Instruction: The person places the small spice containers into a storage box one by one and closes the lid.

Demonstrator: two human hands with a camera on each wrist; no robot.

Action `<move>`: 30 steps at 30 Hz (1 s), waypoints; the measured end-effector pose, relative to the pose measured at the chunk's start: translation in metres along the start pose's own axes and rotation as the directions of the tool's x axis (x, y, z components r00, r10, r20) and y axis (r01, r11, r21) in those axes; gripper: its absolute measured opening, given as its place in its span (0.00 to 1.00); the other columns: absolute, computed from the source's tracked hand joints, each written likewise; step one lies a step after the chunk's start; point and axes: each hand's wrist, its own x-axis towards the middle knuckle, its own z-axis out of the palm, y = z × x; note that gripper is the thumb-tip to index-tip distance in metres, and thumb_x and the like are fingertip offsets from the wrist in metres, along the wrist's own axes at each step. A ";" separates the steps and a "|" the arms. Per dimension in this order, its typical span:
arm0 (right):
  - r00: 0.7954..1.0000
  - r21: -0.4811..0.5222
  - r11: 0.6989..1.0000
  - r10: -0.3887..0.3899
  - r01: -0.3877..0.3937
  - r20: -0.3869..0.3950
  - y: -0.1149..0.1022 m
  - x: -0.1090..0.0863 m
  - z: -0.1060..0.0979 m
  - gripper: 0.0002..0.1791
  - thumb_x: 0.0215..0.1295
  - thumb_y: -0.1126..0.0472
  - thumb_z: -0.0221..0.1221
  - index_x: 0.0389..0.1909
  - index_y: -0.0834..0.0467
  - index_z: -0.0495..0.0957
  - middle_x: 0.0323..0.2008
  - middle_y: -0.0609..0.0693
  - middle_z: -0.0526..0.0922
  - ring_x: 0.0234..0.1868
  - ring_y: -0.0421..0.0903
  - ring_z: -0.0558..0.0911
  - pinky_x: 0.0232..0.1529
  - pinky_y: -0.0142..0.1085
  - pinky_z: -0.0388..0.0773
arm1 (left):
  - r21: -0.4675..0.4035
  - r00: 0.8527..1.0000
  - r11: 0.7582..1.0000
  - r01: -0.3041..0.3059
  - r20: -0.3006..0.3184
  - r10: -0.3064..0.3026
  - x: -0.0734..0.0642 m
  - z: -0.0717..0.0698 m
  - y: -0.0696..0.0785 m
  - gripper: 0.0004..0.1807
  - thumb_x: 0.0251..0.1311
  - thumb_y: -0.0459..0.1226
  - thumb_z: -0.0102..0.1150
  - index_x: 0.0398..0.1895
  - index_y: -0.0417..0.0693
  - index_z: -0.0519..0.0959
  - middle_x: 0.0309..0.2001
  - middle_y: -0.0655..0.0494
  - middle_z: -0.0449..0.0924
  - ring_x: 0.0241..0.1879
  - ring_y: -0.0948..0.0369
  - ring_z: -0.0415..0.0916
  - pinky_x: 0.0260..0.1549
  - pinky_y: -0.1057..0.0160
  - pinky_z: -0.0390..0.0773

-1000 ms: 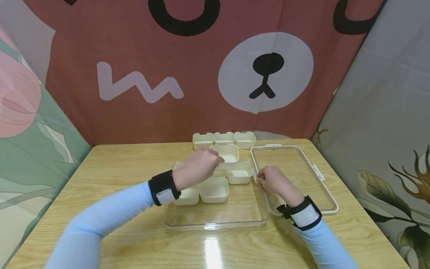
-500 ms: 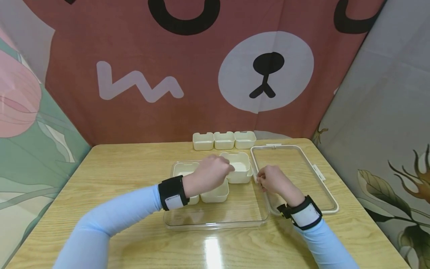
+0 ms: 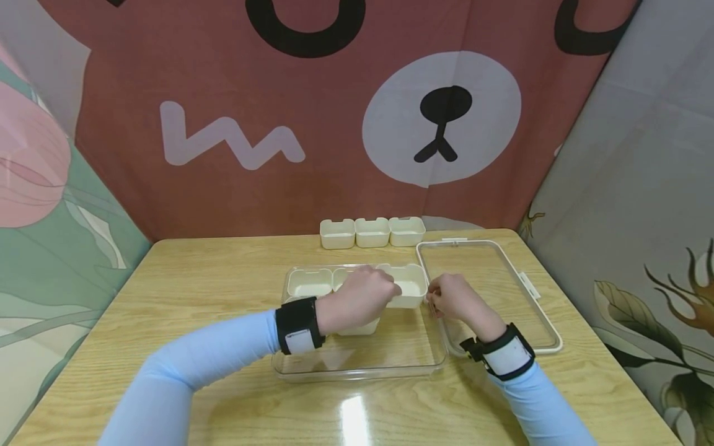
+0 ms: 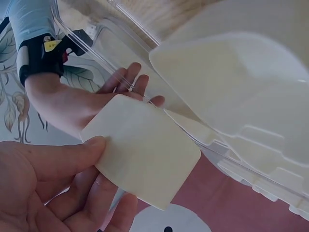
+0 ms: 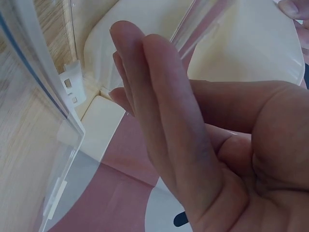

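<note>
I have the left hand [image 3: 361,299] pinching a cream cup [image 3: 409,287] over the far right corner of the clear tray [image 3: 357,374]. The right hand [image 3: 460,306] is beside the tray's right edge, fingers straight and together; whether they pinch it, I can't tell. I'd lower the cup level, clear of that edge.

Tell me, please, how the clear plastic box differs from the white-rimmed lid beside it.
The clear plastic box has a clear rim; the white-rimmed lid has a white one. The box's long sides run across the table; the lid's run front to back. The box holds cream bins; the lid lies flat. Both are rectangular.
</note>
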 end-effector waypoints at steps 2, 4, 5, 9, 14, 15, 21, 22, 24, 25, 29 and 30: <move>1.000 0.016 1.000 0.002 -0.002 0.007 0.001 0.000 0.000 0.07 0.59 0.70 0.56 0.32 0.66 0.83 0.22 0.53 0.83 0.21 0.43 0.81 0.26 0.34 0.77 | 0.008 1.000 1.000 -0.008 0.001 0.008 0.000 0.000 0.002 0.16 0.44 0.23 0.55 0.23 0.56 0.83 0.18 0.63 0.75 0.21 0.67 0.73 0.20 0.66 0.71; 1.000 0.043 0.999 0.004 -0.005 0.020 0.001 0.000 0.000 0.08 0.59 0.71 0.54 0.30 0.65 0.82 0.19 0.52 0.82 0.20 0.44 0.82 0.23 0.33 0.77 | -0.005 1.000 1.000 -0.015 0.007 0.015 0.000 0.001 0.004 0.17 0.43 0.23 0.54 0.22 0.56 0.82 0.18 0.63 0.74 0.21 0.68 0.72 0.20 0.66 0.70; 0.999 0.062 0.998 0.014 -0.016 0.028 0.002 0.001 0.000 0.09 0.58 0.72 0.53 0.30 0.65 0.82 0.19 0.51 0.81 0.19 0.45 0.82 0.22 0.32 0.77 | -0.010 1.000 1.000 -0.018 0.010 0.018 0.000 0.001 0.004 0.17 0.43 0.22 0.54 0.22 0.56 0.82 0.18 0.64 0.74 0.20 0.68 0.71 0.19 0.66 0.70; 0.999 0.092 0.995 0.025 -0.028 0.042 0.003 0.001 0.000 0.11 0.57 0.74 0.50 0.29 0.64 0.82 0.18 0.52 0.80 0.20 0.47 0.83 0.21 0.32 0.78 | -0.020 0.999 0.999 -0.030 0.025 0.030 0.000 0.003 0.007 0.17 0.44 0.22 0.53 0.20 0.56 0.81 0.17 0.64 0.73 0.20 0.69 0.69 0.18 0.67 0.68; 0.998 0.098 0.994 0.033 -0.039 0.057 0.003 0.002 0.001 0.11 0.58 0.73 0.50 0.32 0.66 0.82 0.20 0.54 0.81 0.22 0.48 0.84 0.23 0.32 0.79 | -0.041 0.999 0.999 -0.017 0.030 0.018 0.000 0.006 0.011 0.15 0.47 0.24 0.55 0.22 0.55 0.82 0.18 0.64 0.75 0.20 0.69 0.69 0.18 0.68 0.67; 0.998 0.093 0.995 0.031 -0.036 0.059 0.003 0.002 0.001 0.12 0.58 0.72 0.49 0.32 0.66 0.82 0.20 0.54 0.82 0.22 0.48 0.84 0.23 0.32 0.79 | -0.046 0.999 0.999 -0.012 0.033 0.014 0.000 0.007 0.012 0.15 0.47 0.24 0.55 0.22 0.55 0.83 0.18 0.64 0.76 0.20 0.69 0.69 0.18 0.68 0.67; 0.997 0.097 0.995 0.032 -0.038 0.066 0.003 0.002 0.000 0.11 0.59 0.72 0.50 0.33 0.66 0.82 0.21 0.54 0.82 0.23 0.48 0.84 0.23 0.32 0.79 | -0.061 0.998 0.998 -0.016 0.062 0.020 0.000 0.008 0.016 0.14 0.47 0.24 0.56 0.24 0.55 0.83 0.20 0.64 0.78 0.21 0.68 0.71 0.20 0.67 0.70; 0.998 0.095 0.995 0.030 -0.036 0.063 0.002 0.002 -0.001 0.11 0.59 0.72 0.50 0.33 0.66 0.82 0.22 0.54 0.83 0.23 0.47 0.84 0.23 0.32 0.79 | -0.060 0.997 0.998 -0.018 0.071 0.023 0.000 0.008 0.017 0.14 0.47 0.24 0.56 0.24 0.55 0.83 0.20 0.64 0.78 0.21 0.68 0.72 0.20 0.66 0.70; 0.998 0.090 0.995 0.032 -0.037 0.062 0.002 0.002 -0.001 0.11 0.59 0.71 0.50 0.34 0.67 0.82 0.24 0.55 0.84 0.23 0.46 0.84 0.24 0.32 0.80 | -0.064 0.996 0.998 -0.020 0.090 0.026 0.000 0.008 0.018 0.14 0.46 0.24 0.56 0.24 0.55 0.82 0.20 0.64 0.78 0.22 0.67 0.73 0.20 0.66 0.71; 0.998 0.090 0.995 0.032 -0.038 0.062 0.002 0.002 -0.001 0.11 0.59 0.71 0.50 0.35 0.67 0.82 0.25 0.55 0.84 0.23 0.46 0.84 0.24 0.33 0.80 | -0.062 0.995 0.998 -0.021 0.097 0.027 0.000 0.008 0.019 0.14 0.45 0.24 0.57 0.24 0.55 0.82 0.20 0.64 0.78 0.22 0.67 0.73 0.20 0.65 0.71; 0.997 0.070 0.997 0.037 -0.041 0.062 0.002 0.002 0.000 0.11 0.62 0.70 0.52 0.38 0.69 0.82 0.29 0.59 0.85 0.24 0.47 0.85 0.27 0.34 0.81 | -0.046 0.993 0.999 -0.019 0.112 0.024 0.000 0.012 0.021 0.14 0.44 0.24 0.57 0.23 0.55 0.81 0.19 0.64 0.77 0.21 0.66 0.72 0.18 0.66 0.70; 0.997 0.071 0.997 0.039 -0.044 0.063 0.002 0.002 0.000 0.11 0.62 0.69 0.52 0.38 0.69 0.81 0.30 0.59 0.85 0.24 0.47 0.85 0.27 0.34 0.81 | -0.047 0.993 0.999 -0.016 0.119 0.021 0.001 0.013 0.021 0.14 0.44 0.24 0.57 0.23 0.55 0.81 0.20 0.64 0.77 0.21 0.66 0.72 0.18 0.66 0.70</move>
